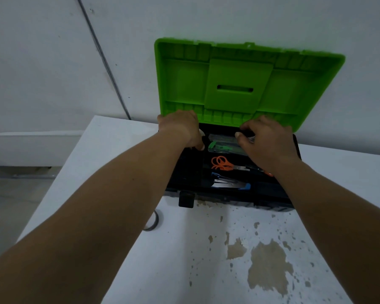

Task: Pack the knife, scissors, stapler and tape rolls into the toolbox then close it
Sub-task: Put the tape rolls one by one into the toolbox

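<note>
On the white counter (110,163) in front of me sits the toolbox (228,198), its dark body pushed back near the wall and its bright green lid (239,84) standing open against that wall. I can read no brand, label or writing anywhere on the lid, the box or the tools; the lid shows only moulded ribs and a slot in its middle panel.

My left hand (180,128) reaches to the lower left corner of the lid, fingers curled over its edge. My right hand (270,143) hovers over the far right of the box with fingers bent; whether it grips anything I cannot tell, since the fingertips are blurred.

Inside the box lie the orange-handled scissors (224,163), and nearer to me the blue and silver stapler (230,183). Behind the scissors, between my hands, lies a clear packet with a green item (222,145) in it, too dim to name. A black latch (186,199) hangs from the front wall.

Near my left forearm a ring-shaped thing (155,222), perhaps a tape roll, lies on the counter, half hidden. The counter's paint is chipped away in brown patches (268,266) close to me. The wall (42,62) is pale grey, with a thin cable (105,60) running down it.
</note>
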